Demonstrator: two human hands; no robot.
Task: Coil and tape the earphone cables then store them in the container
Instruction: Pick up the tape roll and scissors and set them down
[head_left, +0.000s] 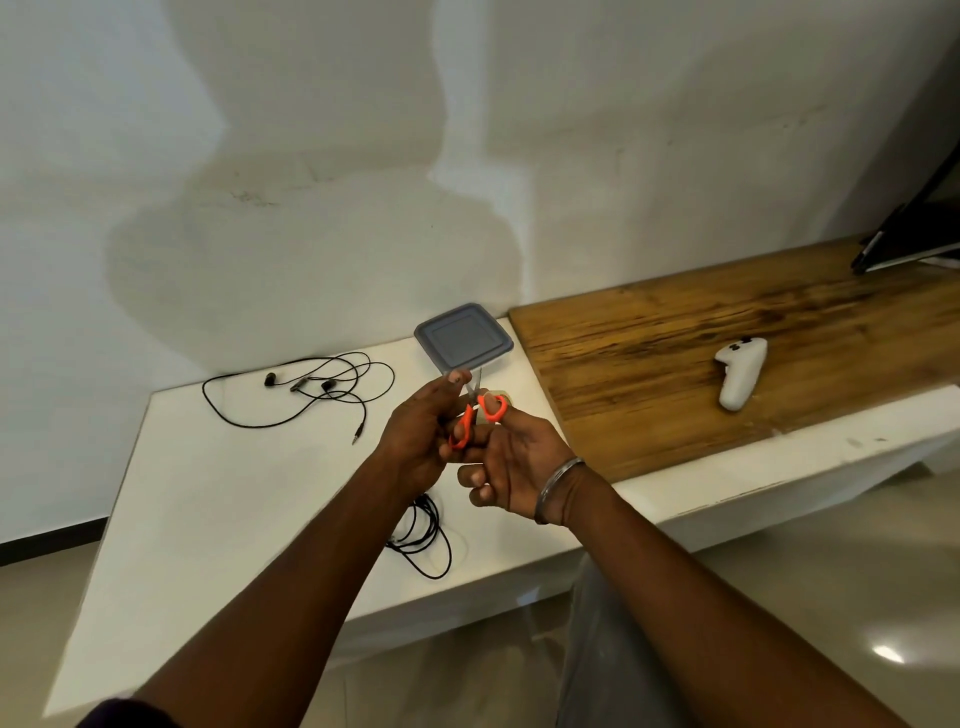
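Head view.

Grip state: right hand (511, 467) has fingers through the orange loops of the scissors (475, 415); thumb in the far loop, other fingers at the near loop. Blades point up and away from the grip, toward the container (464, 339). Blades look slightly parted; hard to confirm, they are thin and partly hidden. Left hand (415, 441) is raised just beside the scissors, thumb and forefinger pinched together close to the blades. It prob. holds a strip of tape for cutting, but no tape is resolvable there. A tan object, poss. the tape roll (496, 402), sits just behind the scissor handles, mostly hidden.

Task items rel. to grip:
- Coiled cable (423, 538): on the white table (234, 509), below and nearer the person than both hands, partly under the left forearm. Coil's long axis runs roughly toward/away from the person. Left hand is nearer to it.
- Loose earphones (311, 387): uncoiled, well apart to the left of the grip, near the wall; plug end trails toward the person.
- Container: lid on, just beyond the blade tips.

Key relation: cut point lies between the two hands, above the table; blade axis points away, so the pinched piece must cross the blades left-to-right. After the cut, the coiled cable is straight down and back from the left hand, so that hand is best placed to apply tape. Judged stage: 1st cable coiled, not yet taped; 2nd untouched; container not yet opened.

Off-task: white controller (740, 371) on the wooden board (649, 364), well to the right.
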